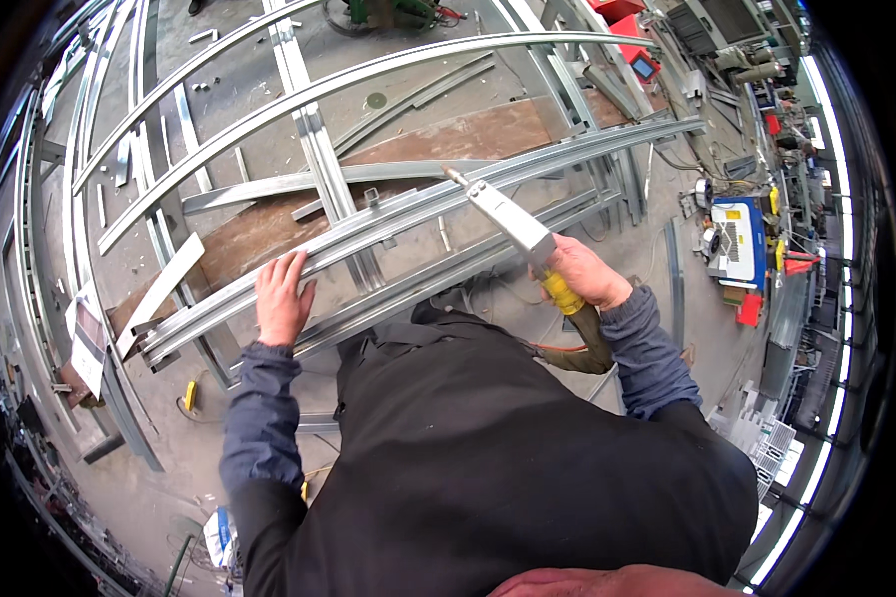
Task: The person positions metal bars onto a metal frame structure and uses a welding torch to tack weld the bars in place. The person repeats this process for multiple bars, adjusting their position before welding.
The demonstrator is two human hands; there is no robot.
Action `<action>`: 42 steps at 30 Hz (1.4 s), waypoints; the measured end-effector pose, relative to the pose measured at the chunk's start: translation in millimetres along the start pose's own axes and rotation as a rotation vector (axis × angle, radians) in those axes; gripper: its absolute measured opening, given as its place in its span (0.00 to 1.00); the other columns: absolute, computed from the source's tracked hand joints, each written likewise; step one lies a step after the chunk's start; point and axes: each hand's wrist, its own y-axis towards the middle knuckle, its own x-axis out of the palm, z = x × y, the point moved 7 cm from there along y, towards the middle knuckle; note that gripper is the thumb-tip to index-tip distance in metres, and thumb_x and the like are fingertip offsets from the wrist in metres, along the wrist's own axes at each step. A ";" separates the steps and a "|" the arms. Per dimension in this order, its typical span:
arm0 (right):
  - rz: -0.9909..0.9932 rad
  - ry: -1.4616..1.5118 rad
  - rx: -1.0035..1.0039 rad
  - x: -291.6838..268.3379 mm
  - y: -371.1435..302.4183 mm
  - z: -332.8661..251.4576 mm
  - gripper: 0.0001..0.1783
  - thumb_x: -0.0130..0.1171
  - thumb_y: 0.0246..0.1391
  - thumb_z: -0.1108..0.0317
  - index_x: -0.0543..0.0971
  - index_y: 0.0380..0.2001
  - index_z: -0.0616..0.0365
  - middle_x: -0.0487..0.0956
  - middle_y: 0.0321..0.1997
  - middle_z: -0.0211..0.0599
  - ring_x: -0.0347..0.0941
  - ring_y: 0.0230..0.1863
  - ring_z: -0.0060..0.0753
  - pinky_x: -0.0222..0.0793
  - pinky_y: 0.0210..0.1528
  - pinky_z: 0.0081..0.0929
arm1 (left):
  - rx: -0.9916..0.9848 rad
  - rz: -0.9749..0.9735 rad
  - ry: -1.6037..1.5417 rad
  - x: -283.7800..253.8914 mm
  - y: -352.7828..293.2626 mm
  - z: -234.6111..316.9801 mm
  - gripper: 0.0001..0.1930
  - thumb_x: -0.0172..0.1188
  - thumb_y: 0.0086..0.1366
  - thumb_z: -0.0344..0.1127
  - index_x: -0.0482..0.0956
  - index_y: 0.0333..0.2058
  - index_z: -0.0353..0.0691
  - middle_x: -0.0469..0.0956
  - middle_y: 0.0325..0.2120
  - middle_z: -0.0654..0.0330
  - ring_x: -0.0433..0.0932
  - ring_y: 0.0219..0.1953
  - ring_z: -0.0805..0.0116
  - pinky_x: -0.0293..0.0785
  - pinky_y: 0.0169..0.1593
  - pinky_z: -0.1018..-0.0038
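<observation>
My right hand (589,273) is wrapped round the handle end of a welding gun (513,221) with a silver body, a yellow collar and a copper-coloured nozzle. The nozzle points up and to the left, over a long steel profile (408,211); whether it touches cannot be told. A thick dark hose (595,343) trails from the gun beneath my right forearm. On the left, my left hand (284,298) rests on the same profile, fingers stretched out and holding nothing. A second profile (408,281) runs alongside, nearer to my body.
Crossing metal bars (319,159) form a large frame in front of me, above a brown board (448,134). Offcuts lie on the grey floor (249,95). To the right stand a blue-and-white machine (739,242) and a red box (642,62). A yellow-handled tool (190,396) lies at lower left.
</observation>
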 end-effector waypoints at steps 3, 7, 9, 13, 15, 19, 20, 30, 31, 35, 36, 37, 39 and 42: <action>-0.072 -0.081 0.021 -20.1 2.2 0.7 0.34 0.59 0.77 0.45 0.71 0.75 0.55 0.82 0.45 0.29 0.81 0.38 0.25 0.81 0.38 0.28 | 0.042 -0.019 -0.024 31.4 37.1 43.7 0.32 0.74 0.63 0.39 0.80 0.66 0.44 0.80 0.58 0.56 0.75 0.62 0.50 0.71 0.67 0.56; -0.182 -0.285 -0.024 -34.3 11.0 6.7 0.34 0.56 0.80 0.48 0.69 0.79 0.51 0.83 0.61 0.35 0.81 0.56 0.30 0.76 0.60 0.29 | 0.011 0.042 -0.028 57.4 51.1 60.6 0.31 0.75 0.62 0.39 0.81 0.65 0.46 0.81 0.56 0.59 0.75 0.60 0.51 0.71 0.65 0.55; -0.216 -0.379 -0.002 -36.4 15.0 7.0 0.34 0.56 0.80 0.49 0.68 0.80 0.50 0.83 0.66 0.37 0.78 0.64 0.31 0.71 0.68 0.29 | 0.043 0.098 0.009 57.3 47.9 61.6 0.31 0.75 0.62 0.40 0.82 0.65 0.49 0.81 0.56 0.60 0.76 0.59 0.51 0.70 0.64 0.54; -0.269 -0.505 -0.104 -41.8 26.1 18.0 0.33 0.55 0.79 0.49 0.69 0.80 0.46 0.86 0.63 0.41 0.82 0.60 0.33 0.73 0.66 0.31 | 0.016 0.055 0.031 59.2 57.4 69.6 0.30 0.74 0.63 0.43 0.83 0.65 0.55 0.81 0.55 0.62 0.76 0.58 0.54 0.69 0.62 0.56; -0.263 -0.550 -0.116 -39.0 33.5 20.6 0.33 0.56 0.78 0.47 0.70 0.80 0.44 0.89 0.57 0.42 0.84 0.54 0.35 0.76 0.62 0.31 | -0.015 0.031 0.052 61.7 60.5 72.4 0.29 0.74 0.63 0.43 0.84 0.65 0.58 0.81 0.54 0.63 0.76 0.57 0.55 0.69 0.62 0.57; -0.289 -0.559 -0.050 -36.2 37.3 13.6 0.34 0.58 0.78 0.46 0.71 0.79 0.44 0.89 0.53 0.43 0.85 0.52 0.35 0.76 0.61 0.31 | 0.063 0.078 0.124 63.7 54.6 78.6 0.27 0.73 0.65 0.42 0.85 0.63 0.65 0.79 0.54 0.62 0.76 0.57 0.55 0.68 0.60 0.56; -0.290 -0.553 -0.053 -35.9 38.5 14.7 0.34 0.58 0.78 0.46 0.71 0.79 0.44 0.89 0.52 0.43 0.85 0.52 0.36 0.76 0.60 0.31 | 0.089 0.076 0.145 64.1 54.4 79.6 0.26 0.73 0.65 0.41 0.85 0.63 0.65 0.78 0.54 0.62 0.76 0.57 0.55 0.68 0.60 0.56; -0.299 -0.565 -0.077 -28.6 54.3 19.2 0.34 0.57 0.78 0.44 0.70 0.79 0.44 0.89 0.48 0.41 0.84 0.48 0.34 0.77 0.58 0.30 | 0.132 0.016 0.146 61.8 60.2 80.7 0.26 0.71 0.65 0.36 0.85 0.61 0.66 0.78 0.53 0.60 0.76 0.56 0.53 0.69 0.60 0.55; -0.304 -0.581 -0.062 -27.5 54.3 18.2 0.35 0.57 0.77 0.44 0.70 0.79 0.44 0.89 0.48 0.41 0.84 0.48 0.34 0.77 0.58 0.30 | 0.124 0.022 0.150 62.1 59.3 81.4 0.26 0.72 0.64 0.35 0.85 0.61 0.66 0.78 0.54 0.60 0.76 0.57 0.53 0.69 0.61 0.54; -0.319 -0.592 -0.048 -25.5 52.4 10.5 0.35 0.57 0.77 0.46 0.70 0.80 0.45 0.89 0.52 0.45 0.85 0.50 0.36 0.77 0.59 0.32 | 0.148 0.020 0.144 61.9 61.4 82.5 0.25 0.72 0.63 0.35 0.86 0.60 0.61 0.79 0.57 0.60 0.77 0.59 0.53 0.69 0.63 0.53; -0.326 -0.591 -0.038 -26.1 52.7 13.5 0.34 0.58 0.76 0.51 0.69 0.80 0.44 0.88 0.55 0.48 0.85 0.52 0.37 0.77 0.60 0.33 | 0.167 0.021 0.122 62.0 62.4 85.8 0.24 0.72 0.63 0.35 0.86 0.59 0.59 0.80 0.57 0.61 0.77 0.59 0.54 0.69 0.63 0.54; -0.333 -0.591 -0.032 -25.0 53.4 12.9 0.33 0.58 0.76 0.55 0.69 0.80 0.43 0.87 0.58 0.50 0.85 0.54 0.38 0.76 0.62 0.34 | 0.186 0.024 0.102 60.5 65.9 90.6 0.23 0.72 0.63 0.35 0.86 0.58 0.56 0.80 0.58 0.61 0.78 0.59 0.55 0.69 0.63 0.54; -0.332 -0.608 0.017 -23.3 51.6 5.1 0.33 0.57 0.75 0.55 0.69 0.80 0.43 0.87 0.58 0.52 0.86 0.54 0.42 0.77 0.61 0.35 | 0.223 0.032 0.097 62.8 73.5 93.8 0.20 0.73 0.63 0.36 0.87 0.55 0.50 0.82 0.58 0.63 0.79 0.58 0.58 0.70 0.62 0.57; -0.317 -0.650 -0.012 -25.2 52.3 8.0 0.33 0.57 0.75 0.55 0.69 0.80 0.44 0.87 0.59 0.54 0.86 0.56 0.48 0.77 0.62 0.36 | 0.221 0.029 0.053 68.8 73.5 87.1 0.18 0.73 0.63 0.34 0.86 0.53 0.49 0.83 0.56 0.63 0.80 0.57 0.56 0.72 0.61 0.57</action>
